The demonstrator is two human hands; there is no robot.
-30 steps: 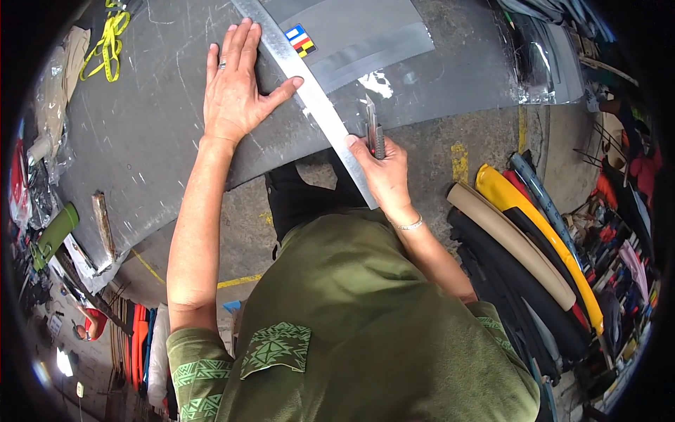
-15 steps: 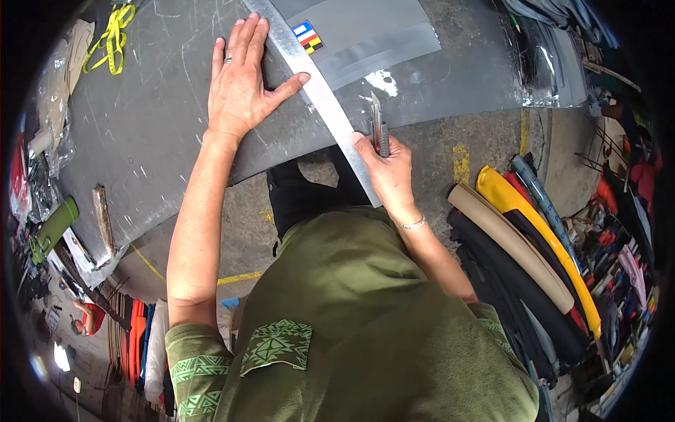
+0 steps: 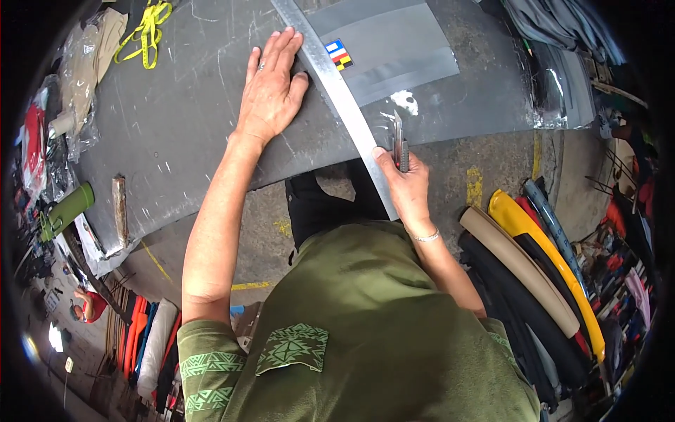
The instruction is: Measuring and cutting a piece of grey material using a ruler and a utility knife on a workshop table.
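Note:
A long metal straightedge (image 3: 342, 98) lies slantwise over the table, its near end jutting past the edge toward my body. My left hand (image 3: 271, 102) rests flat on the dark tabletop, fingertips against the straightedge's left side and the thumb off it. In my right hand (image 3: 408, 186) is a utility knife (image 3: 401, 144) with its blade pointing up and away; that thumb touches the straightedge near its lower end. To the right of the straightedge lies a grey sheet (image 3: 408, 42) bearing a small patch of coloured flags (image 3: 338, 55).
A yellow tape measure (image 3: 149, 32) lies at the far left of the table (image 3: 183, 133). Clear plastic packaging (image 3: 84, 77) sits at its left edge, near a green roll (image 3: 70, 207). Rolls of material, one yellow (image 3: 541, 250), lean at the right. Another person (image 3: 88, 306) appears far left.
The whole scene has shifted right and slightly down in the picture. My left thumb has drawn in from the straightedge toward the fingers. The right hand keeps its hold on the knife.

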